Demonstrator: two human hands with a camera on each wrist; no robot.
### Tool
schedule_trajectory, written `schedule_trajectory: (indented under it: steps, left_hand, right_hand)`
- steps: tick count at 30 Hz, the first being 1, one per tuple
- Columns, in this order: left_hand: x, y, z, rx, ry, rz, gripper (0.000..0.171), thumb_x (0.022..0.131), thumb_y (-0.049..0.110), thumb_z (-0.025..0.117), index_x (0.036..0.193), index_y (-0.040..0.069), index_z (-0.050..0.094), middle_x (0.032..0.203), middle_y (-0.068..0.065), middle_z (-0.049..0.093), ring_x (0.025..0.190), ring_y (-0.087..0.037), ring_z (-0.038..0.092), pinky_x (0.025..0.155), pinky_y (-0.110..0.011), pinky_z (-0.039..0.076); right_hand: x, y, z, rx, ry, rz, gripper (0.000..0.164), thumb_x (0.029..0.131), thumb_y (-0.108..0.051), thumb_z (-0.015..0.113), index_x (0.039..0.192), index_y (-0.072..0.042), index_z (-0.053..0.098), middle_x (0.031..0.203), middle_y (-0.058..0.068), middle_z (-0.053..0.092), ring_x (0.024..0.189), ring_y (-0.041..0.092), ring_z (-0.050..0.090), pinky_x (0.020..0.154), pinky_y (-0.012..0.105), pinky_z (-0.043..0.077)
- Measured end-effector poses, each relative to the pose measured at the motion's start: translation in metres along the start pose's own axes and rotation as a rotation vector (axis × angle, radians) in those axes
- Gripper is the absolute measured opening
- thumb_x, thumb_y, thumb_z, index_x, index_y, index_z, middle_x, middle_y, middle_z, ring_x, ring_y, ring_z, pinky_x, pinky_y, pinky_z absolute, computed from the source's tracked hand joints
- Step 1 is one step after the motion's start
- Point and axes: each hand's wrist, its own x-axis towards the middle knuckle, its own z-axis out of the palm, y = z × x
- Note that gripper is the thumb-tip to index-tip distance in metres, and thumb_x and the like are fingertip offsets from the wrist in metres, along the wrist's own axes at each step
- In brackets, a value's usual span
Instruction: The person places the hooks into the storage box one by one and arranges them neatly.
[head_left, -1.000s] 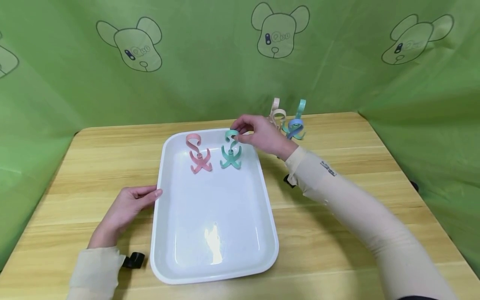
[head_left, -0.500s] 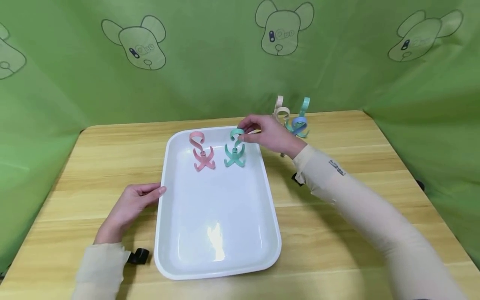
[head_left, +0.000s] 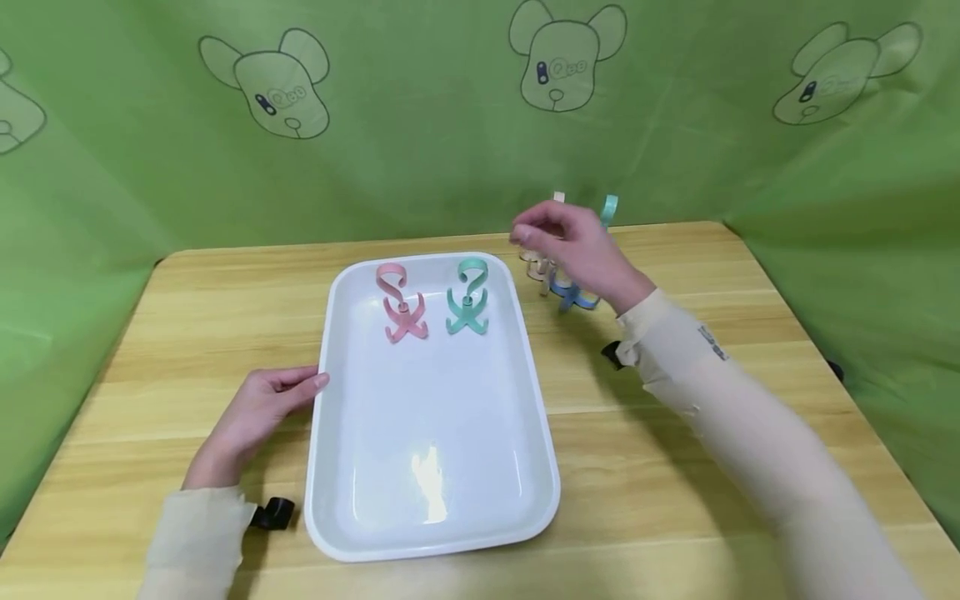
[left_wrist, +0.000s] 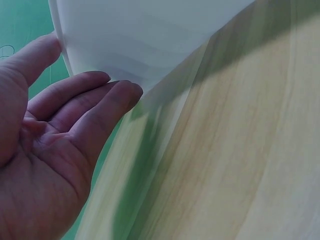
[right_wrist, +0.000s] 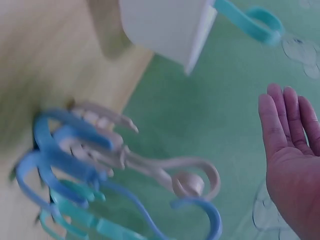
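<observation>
From where I stand, the person's left hand (head_left: pixel 258 410) pinches the left edge of the white tray (head_left: pixel 435 400), thumb over the rim, other fingers against the outer wall. Inside, by the far edge, lie two hooks with four-pronged ends: the pink hook (head_left: pixel 405 321) towards the far left corner, the teal hook (head_left: pixel 467 315) towards the far right one, well apart. The right hand (head_left: pixel 581 250) hangs in the air just beyond the tray's far right corner, palm bare, fingers side by side and only loosely bent. Behind and below it, near the far edge of the wooden table (head_left: pixel 150 333), cluster a blue hook (right_wrist: pixel 65 157), a second teal hook (head_left: pixel 609 210) and some beige hooks (right_wrist: pixel 120 155); I cannot tell how many.
</observation>
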Motion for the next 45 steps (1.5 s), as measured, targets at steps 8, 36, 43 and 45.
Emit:
schedule_trajectory:
  steps: [8,36,43,45]
  left_hand:
    - [-0.002,0.003,0.0,-0.011,-0.001,0.005,0.053,0.096,0.033,0.066,0.127,-0.01,0.06,0.121,-0.02,0.065,0.101,-0.008,0.064,0.087,-0.024,0.052]
    - [0.0,0.002,0.001,-0.035,-0.017,0.006,0.054,0.096,0.034,0.066,0.127,-0.01,0.059,0.118,-0.019,0.066,0.101,-0.012,0.066,0.086,-0.025,0.053]
    - [0.0,0.003,0.001,-0.071,-0.018,0.013,0.051,0.097,0.029,0.066,0.126,-0.011,0.059,0.117,-0.021,0.066,0.098,-0.013,0.067,0.085,-0.027,0.054]
    - [-0.001,0.003,0.001,-0.067,-0.017,0.012,0.05,0.097,0.029,0.065,0.127,-0.011,0.059,0.117,-0.021,0.066,0.098,-0.012,0.067,0.085,-0.026,0.053]
  right_hand:
    - [-0.011,-0.003,-0.026,0.036,0.082,-0.011,0.031,0.097,-0.023,0.066,0.114,0.003,0.064,0.107,0.013,0.067,0.097,0.025,0.063,0.087,0.03,0.052]
    - [-0.039,0.031,-0.07,0.049,0.251,0.037,0.03,0.092,-0.013,0.071,0.118,0.0,0.064,0.117,0.011,0.064,0.107,0.022,0.059,0.09,0.021,0.049]
    - [-0.041,0.043,-0.071,0.041,0.246,0.072,0.034,0.092,-0.013,0.072,0.122,0.0,0.063,0.12,0.014,0.063,0.109,0.021,0.059,0.09,0.02,0.049]
    - [-0.042,0.047,-0.071,0.039,0.248,0.087,0.036,0.091,-0.014,0.072,0.123,0.0,0.063,0.12,0.012,0.063,0.109,0.02,0.059,0.09,0.019,0.049]
